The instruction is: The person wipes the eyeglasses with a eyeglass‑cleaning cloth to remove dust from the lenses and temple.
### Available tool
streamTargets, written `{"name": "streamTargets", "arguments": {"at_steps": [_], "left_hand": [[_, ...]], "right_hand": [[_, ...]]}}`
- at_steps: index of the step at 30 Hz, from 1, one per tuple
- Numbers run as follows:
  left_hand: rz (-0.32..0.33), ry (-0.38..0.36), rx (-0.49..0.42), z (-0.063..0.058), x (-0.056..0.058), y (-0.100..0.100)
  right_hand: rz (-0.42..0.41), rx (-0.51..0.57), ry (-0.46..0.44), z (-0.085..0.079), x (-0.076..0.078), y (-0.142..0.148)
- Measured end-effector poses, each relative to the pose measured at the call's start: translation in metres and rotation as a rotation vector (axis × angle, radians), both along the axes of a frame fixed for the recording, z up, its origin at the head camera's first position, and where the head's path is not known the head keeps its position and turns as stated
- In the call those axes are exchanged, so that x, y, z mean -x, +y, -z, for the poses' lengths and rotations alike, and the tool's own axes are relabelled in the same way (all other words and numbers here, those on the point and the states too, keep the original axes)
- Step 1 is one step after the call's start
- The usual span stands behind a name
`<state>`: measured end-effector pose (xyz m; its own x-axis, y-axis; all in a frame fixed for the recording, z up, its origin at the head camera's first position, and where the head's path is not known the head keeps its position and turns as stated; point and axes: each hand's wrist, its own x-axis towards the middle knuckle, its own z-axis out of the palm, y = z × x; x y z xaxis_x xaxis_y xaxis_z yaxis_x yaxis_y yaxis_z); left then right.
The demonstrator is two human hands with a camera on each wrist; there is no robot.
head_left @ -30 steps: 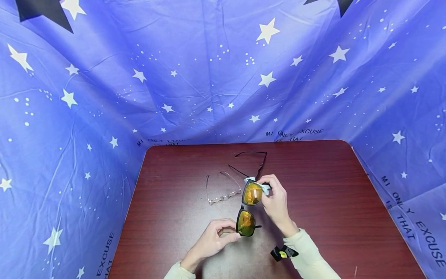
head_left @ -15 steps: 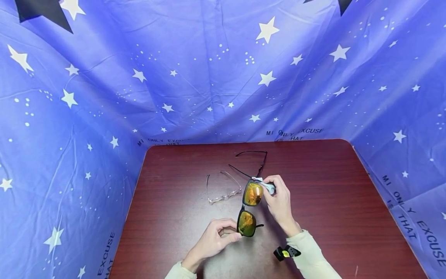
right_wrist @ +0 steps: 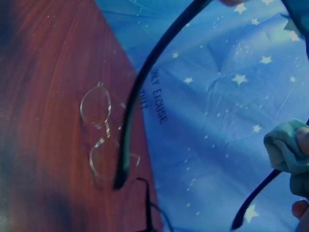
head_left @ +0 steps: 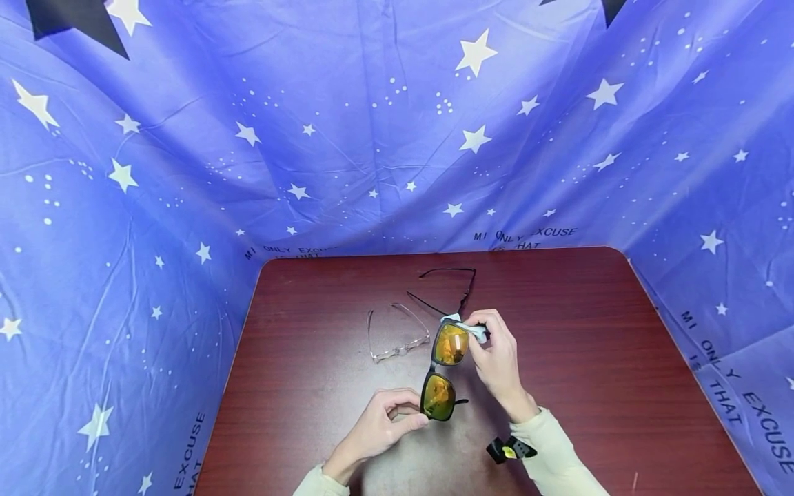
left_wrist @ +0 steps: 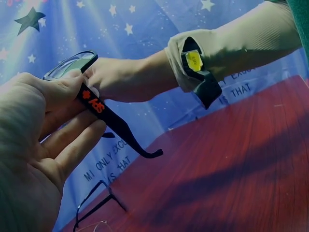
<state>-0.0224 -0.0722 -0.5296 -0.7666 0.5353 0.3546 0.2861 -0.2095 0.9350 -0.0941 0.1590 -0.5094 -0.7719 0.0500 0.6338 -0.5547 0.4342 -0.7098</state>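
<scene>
Black-framed sunglasses (head_left: pixel 439 397) with orange mirrored lenses are held up over the table, front turned sideways and temples unfolded. My left hand (head_left: pixel 386 421) pinches the near end of the frame between thumb and fingers. In the left wrist view, a temple with red lettering (left_wrist: pixel 99 107) runs past those fingers. At the far end, my right hand (head_left: pixel 498 362) pinches a pale blue-green cloth (head_left: pixel 476 333) round the other temple, next to the hinge. The right wrist view shows the folded cloth (right_wrist: pixel 282 147) wrapped on that temple, whose tip sticks out below.
Clear-framed eyeglasses (head_left: pixel 398 353) lie on the dark red table (head_left: pixel 298 331), left of the sunglasses. Behind them lie thin black eyeglasses (head_left: pixel 464 300) with temples spread. A blue star-printed curtain (head_left: pixel 372 151) encloses the table's back and sides.
My right hand slid slightly right along the temple with the cloth, then moved a little back toward the lens. My left hand has stayed in place on the sunglasses.
</scene>
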Motion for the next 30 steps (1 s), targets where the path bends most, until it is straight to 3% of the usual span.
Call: {"name": "streamTargets", "arguments": {"at_steps": [6, 11, 20, 24, 30], "left_hand": [[-0.008, 0.029, -0.003, 0.0, -0.002, -0.004], [-0.005, 0.031, 0.006, 0.001, -0.003, -0.004], [0.021, 0.007, -0.001, 0.004, -0.001, -0.002], [0.029, 0.01, -0.016, 0.004, -0.001, -0.002], [0.051, -0.004, -0.036, 0.003, -0.003, -0.002]], "right_hand": [[0.076, -0.026, -0.059, 0.017, 0.006, 0.006], [0.103, -0.016, -0.078, 0.021, 0.007, 0.005], [-0.039, 0.022, -0.013, 0.0, -0.001, -0.005], [-0.062, 0.024, -0.013, -0.003, -0.001, -0.006], [0.059, -0.04, -0.025, 0.015, 0.009, 0.003]]}}
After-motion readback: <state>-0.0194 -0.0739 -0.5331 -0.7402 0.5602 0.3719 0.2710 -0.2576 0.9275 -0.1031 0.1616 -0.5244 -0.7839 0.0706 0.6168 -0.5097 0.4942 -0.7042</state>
